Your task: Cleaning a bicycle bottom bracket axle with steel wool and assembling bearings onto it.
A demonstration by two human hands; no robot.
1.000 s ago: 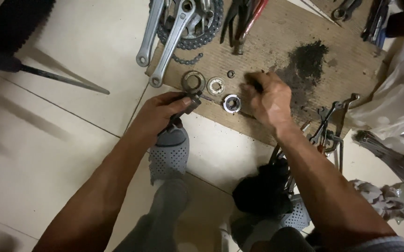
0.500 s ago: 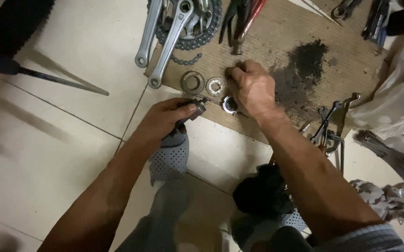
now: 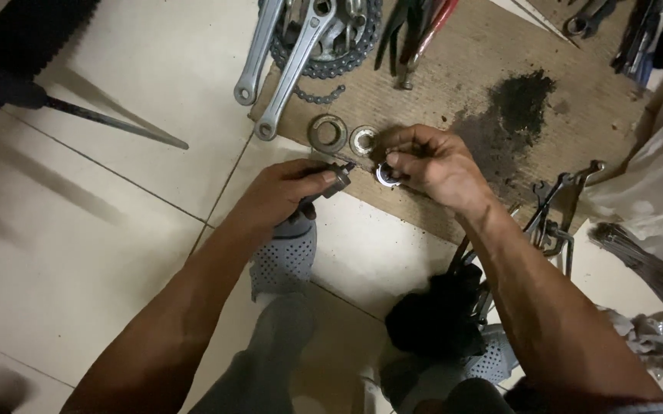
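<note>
Pale glossy floor tiles (image 3: 101,199) fill the left and lower frame, crossed by thin grout lines, with a worn brown cardboard sheet (image 3: 462,92) laid over them at upper right, its surface fuzzy and marked by a black greasy stain (image 3: 519,103).

Across the top centre lie two long silvery metal crank arms (image 3: 285,69) against a toothed chainring with its dark chain (image 3: 331,65); a black rubber tyre (image 3: 17,46) curves through the upper left corner. Grey perforated sandals (image 3: 285,257) show at lower centre.

Since a second ago the right hand (image 3: 439,165) has shifted leftward along the cardboard's edge, from just right of the loose rings to directly beside them, and now pinches a small shiny metal bearing cup (image 3: 387,176) between thumb and fingertips, apparently raised slightly off the sheet. The left hand (image 3: 285,192) has barely moved; it is closed around a short dark steel axle-like part (image 3: 337,178), whose end points towards the cup. The two hands are close together, nearly touching, so the two pieces look to be about to meet.

Just above them, at centre frame, rest a dull grey flat metal ring (image 3: 327,133) and a smaller bright toothed washer (image 3: 363,140), side by side and untouched on the cardboard.
</note>
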